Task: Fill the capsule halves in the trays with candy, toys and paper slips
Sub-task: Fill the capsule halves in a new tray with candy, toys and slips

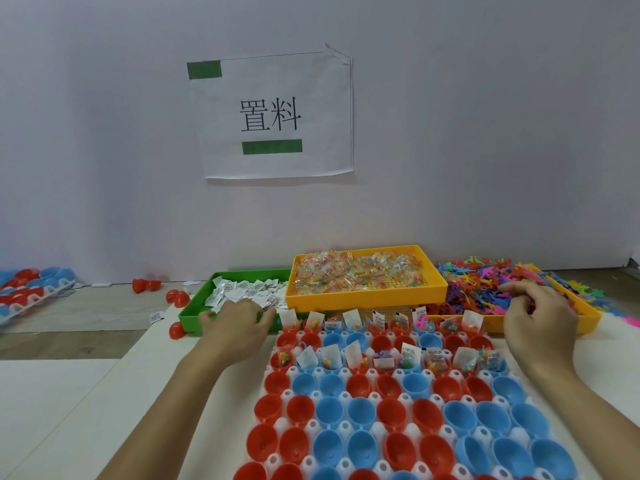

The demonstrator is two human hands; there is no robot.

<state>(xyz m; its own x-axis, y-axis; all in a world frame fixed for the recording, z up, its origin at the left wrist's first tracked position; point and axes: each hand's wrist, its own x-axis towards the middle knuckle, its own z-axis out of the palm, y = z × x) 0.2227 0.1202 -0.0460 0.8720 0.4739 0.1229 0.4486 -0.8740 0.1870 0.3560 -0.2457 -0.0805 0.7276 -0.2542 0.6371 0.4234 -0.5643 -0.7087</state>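
Table [52,393]: pale top, against a white wall.

Bins, three, in a row at the far edge:
- Green bin [194,311], left: white paper slips [242,294], a loose heap, too many to count.
- Yellow bin [363,299], middle, sitting higher than its neighbours: clear candy packets [356,271], too many to count.
- Orange bin [585,311], right: flat plastic toys [485,285] in mixed colours, heaped and spilling past the right rim.

Tray [346,465], one, white, just in front of the bins: red and blue capsule halves [363,414] standing open side up. Eight rows show, the nearest cut off by the frame edge. The first and third rows from the far side hold slips, candy and toys; the second row and the near rows hold nothing visible.

Second tray [31,296], far left, with red and blue capsules, partly out of frame.

Loose red halves [178,296]: four or so on the table left of the green bin. One stray slip [156,317] beside them.

Wall sign [273,116]: one sheet, two printed characters, two green tape strips.

Left hand [239,323]: over the near corner of the green bin, fingers curled down onto the slips; whether it grips one cannot be told.

Right hand [536,313]: over the toys, fingers curled; grip cannot be told.
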